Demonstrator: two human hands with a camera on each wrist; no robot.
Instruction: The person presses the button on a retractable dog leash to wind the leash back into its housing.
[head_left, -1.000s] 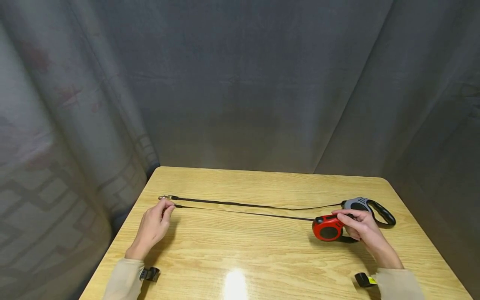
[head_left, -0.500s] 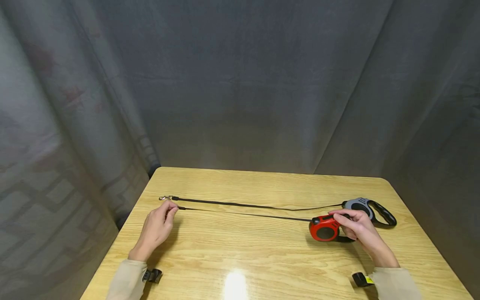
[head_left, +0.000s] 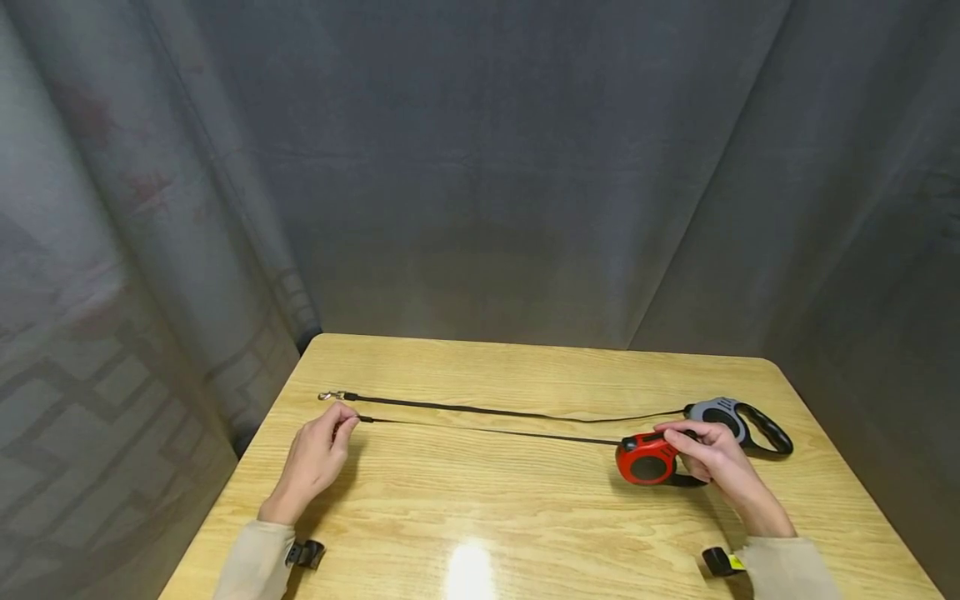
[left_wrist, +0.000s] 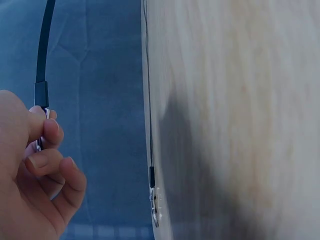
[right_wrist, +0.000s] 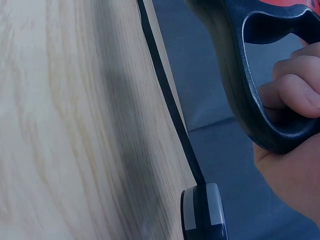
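Observation:
My right hand (head_left: 716, 462) grips the red retractable dog leash (head_left: 647, 458) by its black handle (right_wrist: 240, 95), the fingers curled through the loop in the right wrist view. Its thin black strap (head_left: 495, 431) runs leftward, pulled nearly straight, to my left hand (head_left: 311, 454). There the thumb and fingertips pinch the metal clip (left_wrist: 39, 144) at the strap's end, which the fingers partly cover. A second, grey retractable leash (head_left: 716, 409) lies on the table behind, at the right. Its strap (head_left: 465, 408) stretches across the tabletop to a metal clip (head_left: 327, 396) just beyond my left hand.
The wooden table (head_left: 480, 508) has a bright glare spot near its front. Grey curtains (head_left: 480, 183) hang behind it and on both sides. Each wrist carries a small black camera, the left one (head_left: 306, 553) and the right one (head_left: 722, 561) close over the tabletop.
Both hands have shifted slightly toward me, the right one also a little to the left, bringing the red leash along. The held strap has moved away from the grey leash's clip, which now shows fully.

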